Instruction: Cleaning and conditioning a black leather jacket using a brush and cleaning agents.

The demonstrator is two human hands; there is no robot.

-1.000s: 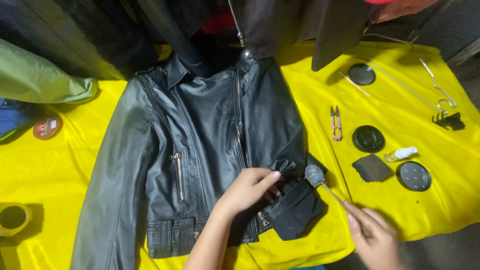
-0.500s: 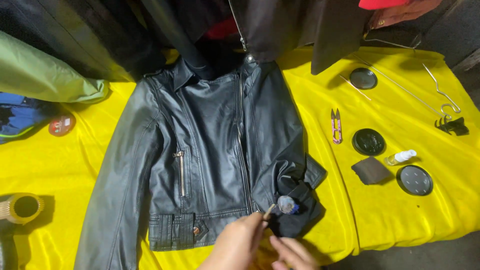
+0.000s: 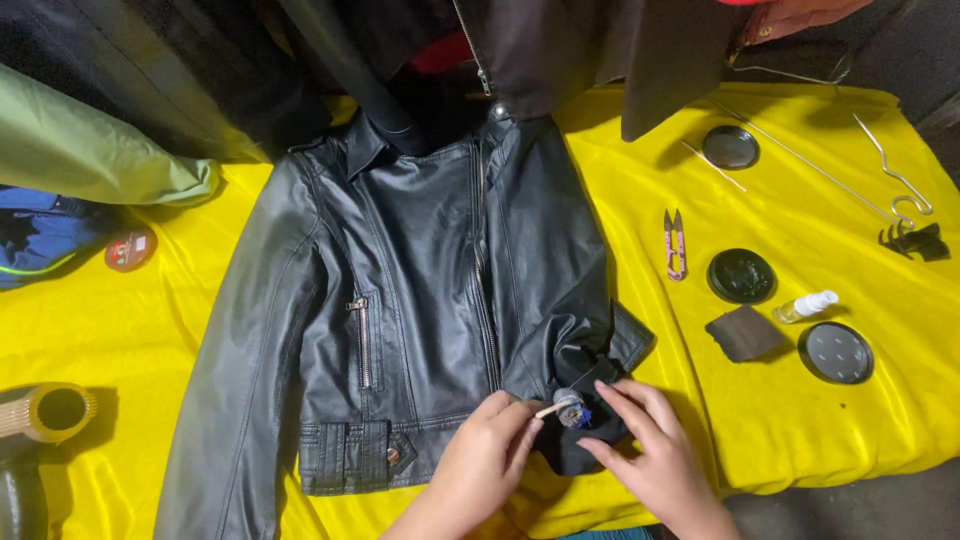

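Your left hand (image 3: 490, 455) pinches the thin wooden handle of a small brush (image 3: 565, 407) between thumb and fingertips, fingers closed on it, so that the brush's rounded, greyish head with a touch of blue rests on the folded cuff (image 3: 600, 375) of the black leather jacket (image 3: 420, 290). Your right hand (image 3: 650, 450) lies just beside the brush head, fingers spread and flat on the dark cuff, gripping nothing. The jacket is laid front-up on a yellow cloth (image 3: 800, 420), collar away from you, its front zip closed and a short chest zip showing on the panel to the left of it; the sleeve on the right side of the view is folded back across the hem, which is where both hands meet. To the right of the jacket, well apart from your hands, lie small pink-handled snips (image 3: 676, 243), an open round tin of dark polish (image 3: 741, 275), a dark square pad (image 3: 744, 333), a small clear spray bottle (image 3: 806, 305), and two round lids (image 3: 836, 352). A wire hanger (image 3: 895, 180) rests near the far right edge. At the lower left edge sits the round nozzle of a hair dryer (image 3: 55, 410).
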